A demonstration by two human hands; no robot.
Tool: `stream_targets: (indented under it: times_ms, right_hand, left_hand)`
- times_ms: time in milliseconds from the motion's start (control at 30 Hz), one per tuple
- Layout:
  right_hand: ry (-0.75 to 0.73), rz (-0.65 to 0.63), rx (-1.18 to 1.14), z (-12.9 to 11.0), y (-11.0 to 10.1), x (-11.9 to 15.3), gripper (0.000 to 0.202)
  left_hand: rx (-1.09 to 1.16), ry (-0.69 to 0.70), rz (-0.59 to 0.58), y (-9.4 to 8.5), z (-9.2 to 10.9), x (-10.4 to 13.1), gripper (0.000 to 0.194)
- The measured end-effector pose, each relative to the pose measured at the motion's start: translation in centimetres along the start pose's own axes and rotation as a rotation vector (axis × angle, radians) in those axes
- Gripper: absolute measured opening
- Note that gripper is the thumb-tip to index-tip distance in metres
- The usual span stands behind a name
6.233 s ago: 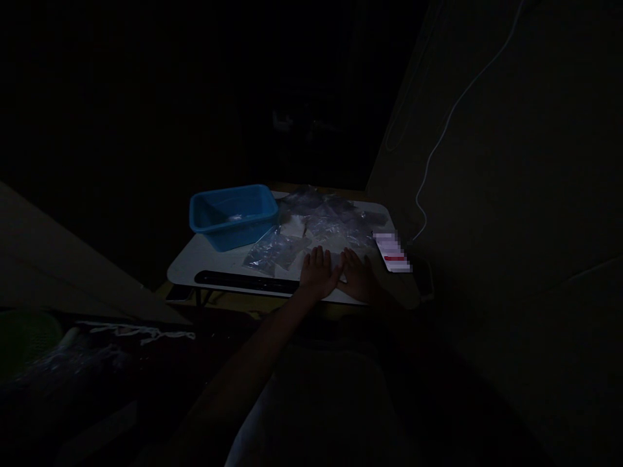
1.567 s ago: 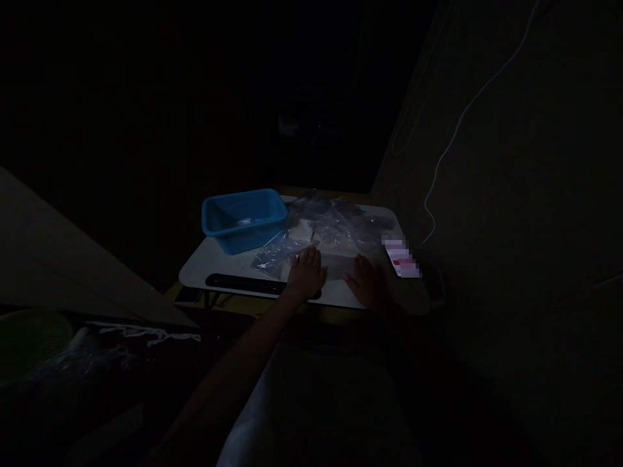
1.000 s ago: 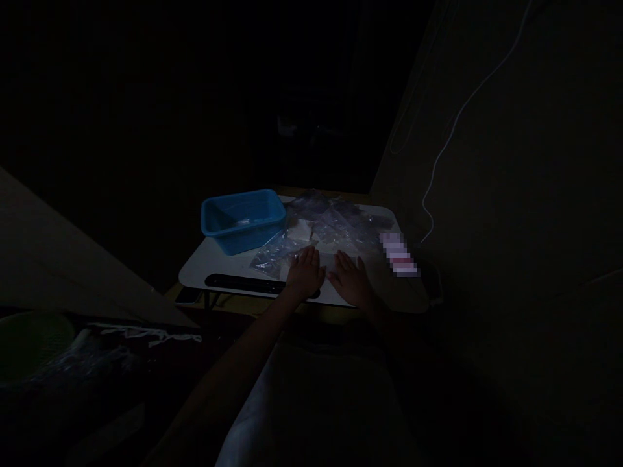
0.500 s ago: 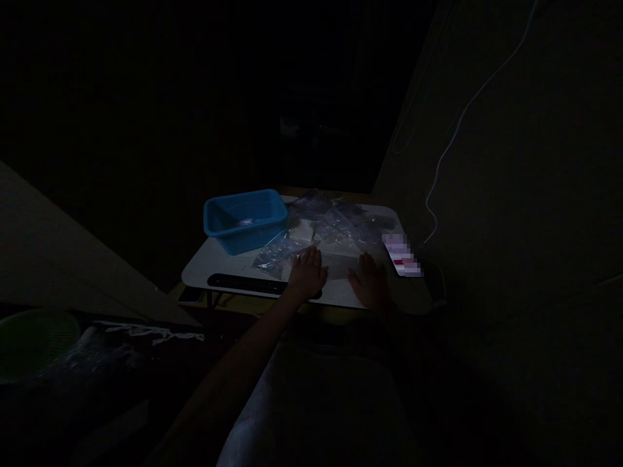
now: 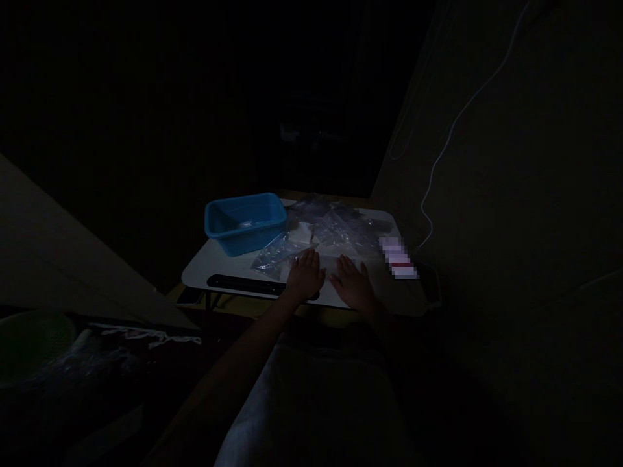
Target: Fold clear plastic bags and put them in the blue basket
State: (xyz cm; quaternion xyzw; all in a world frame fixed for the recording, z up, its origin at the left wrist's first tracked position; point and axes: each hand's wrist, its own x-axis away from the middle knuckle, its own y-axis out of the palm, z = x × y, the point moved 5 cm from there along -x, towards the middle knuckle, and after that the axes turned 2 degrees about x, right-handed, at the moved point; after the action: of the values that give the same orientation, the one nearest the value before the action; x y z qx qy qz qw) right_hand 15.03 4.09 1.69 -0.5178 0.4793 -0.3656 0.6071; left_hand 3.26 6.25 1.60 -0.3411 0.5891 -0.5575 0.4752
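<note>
My left hand (image 5: 305,275) lies flat, fingers stretched forward, at the front of a small white table (image 5: 228,263). Beside it, a little to the right, my right hand (image 5: 351,281) is also flat with its fingers extended and thumb apart. Under and around the fingertips are clear plastic bags (image 5: 272,257), crinkled and shiny. A small white piece (image 5: 302,232), perhaps paper, sits among the plastic just beyond my left hand. More loose plastic (image 5: 335,224) spreads toward the back of the table. Dim light hides the finer detail.
A blue plastic basin (image 5: 248,237) stands on the table's left side. A lit phone (image 5: 399,258) lies near the right edge. A white cable (image 5: 431,175) hangs along the right wall. Low on the left is a green basket (image 5: 36,344).
My right hand has slid left across the plastic, closer to my left hand. My left hand stays nearly in place. The view has shifted slightly.
</note>
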Motion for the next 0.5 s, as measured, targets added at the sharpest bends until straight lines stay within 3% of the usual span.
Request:
stream_targets:
  times_ms: [500]
  right_hand:
    - [0.096,-0.027,-0.001,0.39,0.21,0.09,0.061]
  left_hand:
    - [-0.005,0.005,-0.009,-0.42,0.13,0.10,0.053]
